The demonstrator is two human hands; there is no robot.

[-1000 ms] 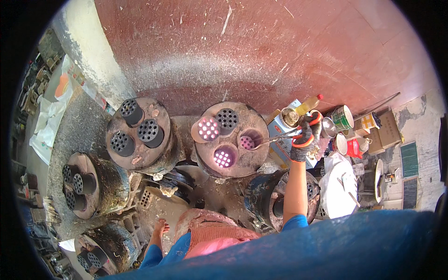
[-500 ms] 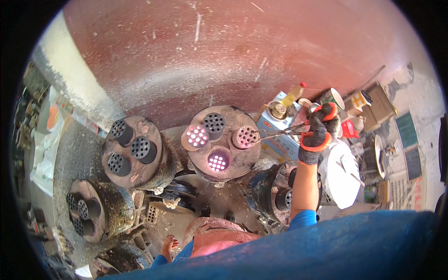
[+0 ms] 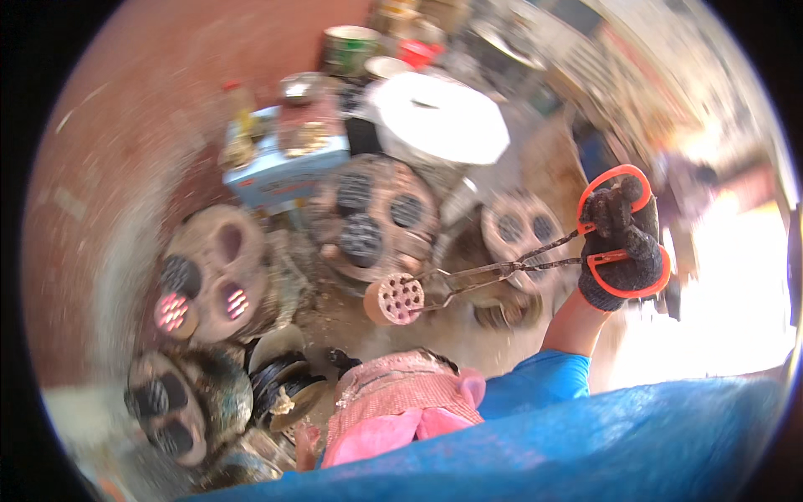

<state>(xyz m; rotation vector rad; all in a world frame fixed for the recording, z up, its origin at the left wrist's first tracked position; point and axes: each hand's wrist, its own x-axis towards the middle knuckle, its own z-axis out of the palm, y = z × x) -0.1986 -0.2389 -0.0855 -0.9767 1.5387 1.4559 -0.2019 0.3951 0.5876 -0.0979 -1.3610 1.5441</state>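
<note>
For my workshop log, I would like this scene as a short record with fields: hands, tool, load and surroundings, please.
Right hand: black-gloved, grip closed on long metal tongs with orange loop handles
Left hand: low in view; too blurred to tell whether it holds anything
Load: pale pink cylindrical briquette with many holes, held at the tongs' far end
Fire: round clay-coloured stove top with two glowing briquettes and one black briquette
Background: blue cardboard box, white many-sided tabletop
</note>
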